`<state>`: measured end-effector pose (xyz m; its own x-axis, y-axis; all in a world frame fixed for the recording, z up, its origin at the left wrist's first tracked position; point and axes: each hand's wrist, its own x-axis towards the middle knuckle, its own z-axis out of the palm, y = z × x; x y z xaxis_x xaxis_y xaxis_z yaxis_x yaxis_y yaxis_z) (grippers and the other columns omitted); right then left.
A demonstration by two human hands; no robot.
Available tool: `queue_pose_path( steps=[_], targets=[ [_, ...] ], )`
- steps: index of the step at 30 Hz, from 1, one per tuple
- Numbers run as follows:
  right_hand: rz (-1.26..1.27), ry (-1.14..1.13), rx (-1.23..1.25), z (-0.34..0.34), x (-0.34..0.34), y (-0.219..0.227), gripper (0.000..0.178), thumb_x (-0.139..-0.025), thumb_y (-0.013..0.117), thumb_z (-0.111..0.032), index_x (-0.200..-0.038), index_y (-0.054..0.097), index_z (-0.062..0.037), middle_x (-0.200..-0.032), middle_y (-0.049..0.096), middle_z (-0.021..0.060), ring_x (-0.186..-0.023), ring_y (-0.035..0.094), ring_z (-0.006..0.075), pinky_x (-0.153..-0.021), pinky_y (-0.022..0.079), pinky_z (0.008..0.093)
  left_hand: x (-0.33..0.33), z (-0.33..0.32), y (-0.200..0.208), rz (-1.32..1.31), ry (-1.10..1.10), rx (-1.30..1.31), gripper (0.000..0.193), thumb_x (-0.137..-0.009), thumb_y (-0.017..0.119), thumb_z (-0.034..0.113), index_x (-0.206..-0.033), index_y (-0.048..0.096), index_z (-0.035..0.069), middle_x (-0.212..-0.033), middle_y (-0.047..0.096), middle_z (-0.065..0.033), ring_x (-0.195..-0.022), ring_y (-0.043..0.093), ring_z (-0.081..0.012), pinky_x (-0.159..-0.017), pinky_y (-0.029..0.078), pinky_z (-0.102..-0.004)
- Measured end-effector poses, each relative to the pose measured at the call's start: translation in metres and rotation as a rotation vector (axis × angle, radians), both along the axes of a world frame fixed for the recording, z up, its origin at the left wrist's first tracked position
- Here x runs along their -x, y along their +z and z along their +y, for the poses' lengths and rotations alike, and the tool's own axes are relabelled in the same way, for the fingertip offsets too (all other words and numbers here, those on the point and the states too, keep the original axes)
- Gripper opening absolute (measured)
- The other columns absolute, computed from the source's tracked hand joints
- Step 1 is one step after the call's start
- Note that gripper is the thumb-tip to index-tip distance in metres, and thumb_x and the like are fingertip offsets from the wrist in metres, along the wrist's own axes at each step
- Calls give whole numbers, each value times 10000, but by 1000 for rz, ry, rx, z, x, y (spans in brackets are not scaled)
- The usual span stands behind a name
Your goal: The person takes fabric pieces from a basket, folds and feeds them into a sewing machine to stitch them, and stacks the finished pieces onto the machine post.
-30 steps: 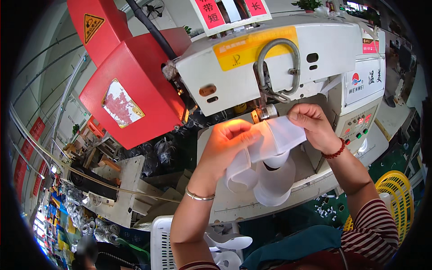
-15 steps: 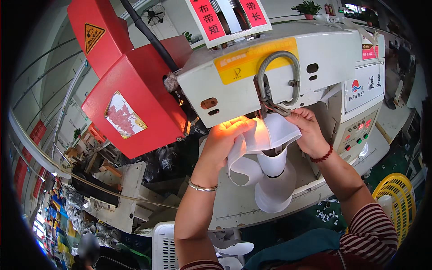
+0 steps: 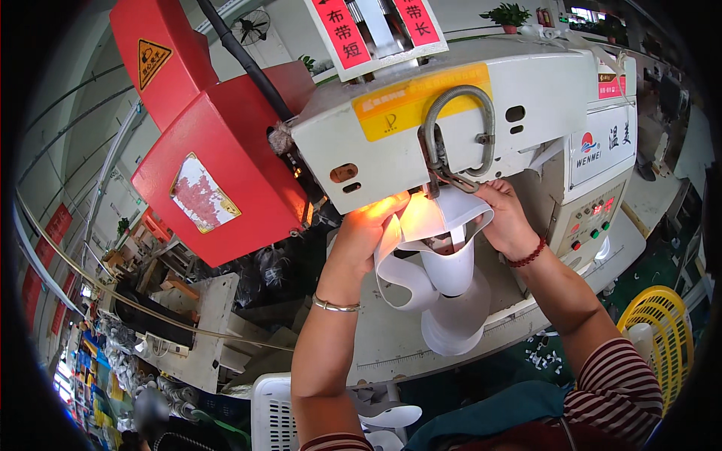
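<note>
A white flexible sheet piece, curved into loops, is held up under the head of a white machine. Its left side is pinched by my left hand, fingers closed, in a warm orange glow. My right hand pinches the top right edge between thumb and fingers, close to the metal fitting below a grey hose. Within the loop, a metal part of the machine shows partly. A white rounded form stands below, over the machine's table; whether it belongs to the sheet piece or the machine, I cannot tell.
At the left hangs a large red machine housing. A control panel with buttons is at the right. Below are a white plastic basket with white pieces beside it, and a yellow basket. White scraps lie on the floor.
The sheet piece's loop now gapes wider towards me, baring more of the metal part inside. Both hands keep their grip with little movement. The whole view has shifted slightly.
</note>
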<state>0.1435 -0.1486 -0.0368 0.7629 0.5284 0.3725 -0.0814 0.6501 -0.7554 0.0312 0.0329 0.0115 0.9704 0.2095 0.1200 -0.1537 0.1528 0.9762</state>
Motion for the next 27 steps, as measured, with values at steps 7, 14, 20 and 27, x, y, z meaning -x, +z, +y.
queue_pose_path(
  steps=[7,14,20,27],
  targets=[
    [13,53,-10,-4,0,2,104,-808,607,-125,-766,627,-32,-697,604,20,-571,519,68,-476,371,197,1,-3,3,24,-53,55,270,-838,568,139,-1011,581,-68,-930,608,-109,-813,577,-136,-679,459,-227],
    [148,47,-22,-2,0,4,79,-785,632,-103,-781,610,-27,-745,619,47,-655,600,113,-523,465,225,-3,2,-1,-23,-78,8,262,-837,569,158,-997,583,-50,-849,613,-86,-668,573,-110,-516,440,-211],
    [185,52,-21,1,-2,1,92,-791,631,-104,-766,602,-20,-680,574,36,-547,505,87,-466,386,210,-6,-4,-2,30,-12,68,256,-850,550,182,-984,591,-32,-767,607,-62,-519,526,-84,-397,380,-193],
    [249,101,47,3,-4,-4,102,-824,591,-119,-803,600,-19,-601,475,-7,-492,397,70,-441,307,208,-9,2,-13,100,-164,201,196,-894,444,190,-831,554,40,-585,516,-28,-374,348,-40,-295,232,-178]
  ],
)
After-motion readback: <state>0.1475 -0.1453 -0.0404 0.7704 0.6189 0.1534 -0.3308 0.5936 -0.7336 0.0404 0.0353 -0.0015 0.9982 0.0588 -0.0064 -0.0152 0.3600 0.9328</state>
